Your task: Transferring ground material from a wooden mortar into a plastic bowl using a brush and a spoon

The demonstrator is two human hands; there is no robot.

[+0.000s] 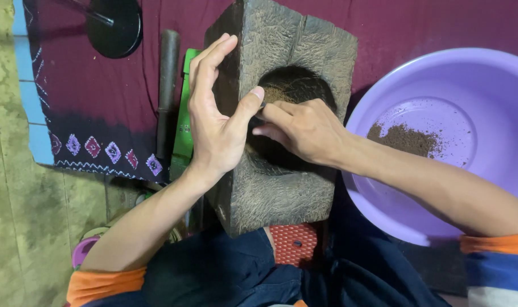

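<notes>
The mortar, a rough wooden block, stands on the floor before the knees, tipped so its bowl faces up toward the camera, long axis running away. It looks heavy, stiff and coarse; best gripped by its flat sides. The left hand lies spread against its left side. The right hand reaches inside the bowl, fingers pinched on brown powder. Right, a purple basin holds more.

My right hand covers the lower part of the hollow in the wooden mortar, and whatever my right fingertips pinch is too small to tell. Beyond my right wrist, the purple basin runs off the picture's edge.
</notes>
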